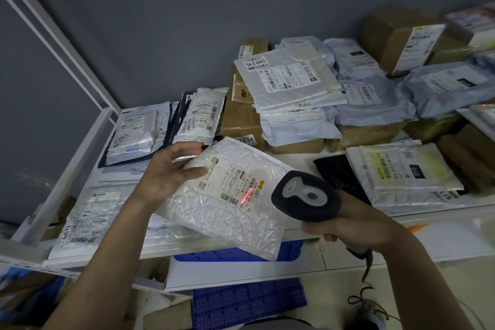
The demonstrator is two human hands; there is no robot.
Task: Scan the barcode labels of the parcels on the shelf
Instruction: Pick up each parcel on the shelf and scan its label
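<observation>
A person's left hand [171, 171] grips a white bubble mailer [230, 195] by its top corner, holding it tilted above the front edge of a white shelf [439, 214]. The right hand [356, 225], at 4 o'clock from the mailer, is wrapped around the handle of a black scanner [305, 197]. A red scan line [247, 195] falls across the mailer's label [233, 185]. Parcels [292, 80] crowd the shelf from 10 to 2 o'clock. A blue crate [249, 300] sits at 6 o'clock.

— How are the hands? 
— The left hand [171, 169] pinches the white bubble-wrap mailer [227, 195]. The right hand [356, 222] is curled around the black handheld scanner [305, 195], forearms extended forward.
</observation>
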